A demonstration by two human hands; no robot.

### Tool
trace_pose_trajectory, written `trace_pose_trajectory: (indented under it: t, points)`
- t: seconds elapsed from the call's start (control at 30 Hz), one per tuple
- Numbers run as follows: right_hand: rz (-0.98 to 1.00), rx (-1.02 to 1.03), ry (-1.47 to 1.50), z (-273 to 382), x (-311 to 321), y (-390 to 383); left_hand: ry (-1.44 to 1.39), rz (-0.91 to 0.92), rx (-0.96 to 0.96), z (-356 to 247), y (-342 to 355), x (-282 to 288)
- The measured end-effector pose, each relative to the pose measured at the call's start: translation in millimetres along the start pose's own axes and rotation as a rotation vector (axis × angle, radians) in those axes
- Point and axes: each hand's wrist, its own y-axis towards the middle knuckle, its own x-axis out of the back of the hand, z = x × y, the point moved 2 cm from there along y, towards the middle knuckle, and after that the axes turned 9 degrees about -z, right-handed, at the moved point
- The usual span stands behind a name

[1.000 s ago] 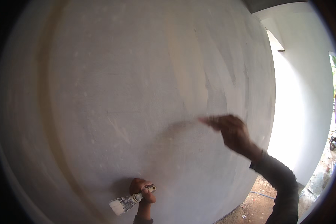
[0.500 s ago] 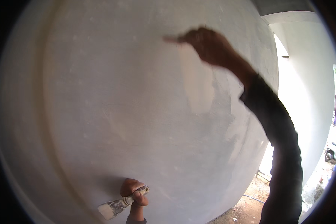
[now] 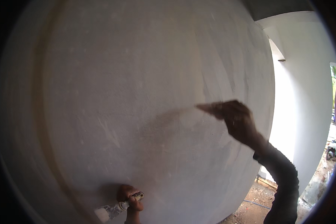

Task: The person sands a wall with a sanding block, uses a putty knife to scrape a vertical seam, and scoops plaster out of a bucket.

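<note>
A grey plastered wall (image 3: 100, 82) with pale streaks and patches fills most of the view. At the lower middle, my left hand (image 3: 130, 198) is closed round the handle of a putty knife (image 3: 106, 212), whose white-smeared blade points down-left beside the wall. My right hand (image 3: 237, 121), blurred and in a dark sleeve, is raised at the middle right before the wall. Its fingers are closed round a thin, flat thing (image 3: 207, 108) that points left against the surface; what it is I cannot make out.
At the right, past the wall's edge, is a bright white opening beside a pale pillar (image 3: 306, 93) under an arched edge. Dirt ground (image 3: 255, 198) with a thin blue line of pipe or hose (image 3: 257, 204) shows below. Cluttered outdoor things (image 3: 332, 151) show at the far right.
My right hand rose high on the wall half a second ago and is now down at mid height again. My left hand with the putty knife has shifted slightly left and down in view.
</note>
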Motion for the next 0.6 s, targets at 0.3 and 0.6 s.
trace_pose_trajectory:
  t: [0.3, 0.6]
  points:
    - [-0.018, -0.097, -0.413, -144.7, 13.7, 327.7, -0.065, -0.116, -0.062, -23.6, 27.2, -33.3]
    - [0.127, 0.038, 0.030, -22.3, -25.9, -18.6, -0.117, -0.223, 0.033, -9.5, 12.8, -23.1]
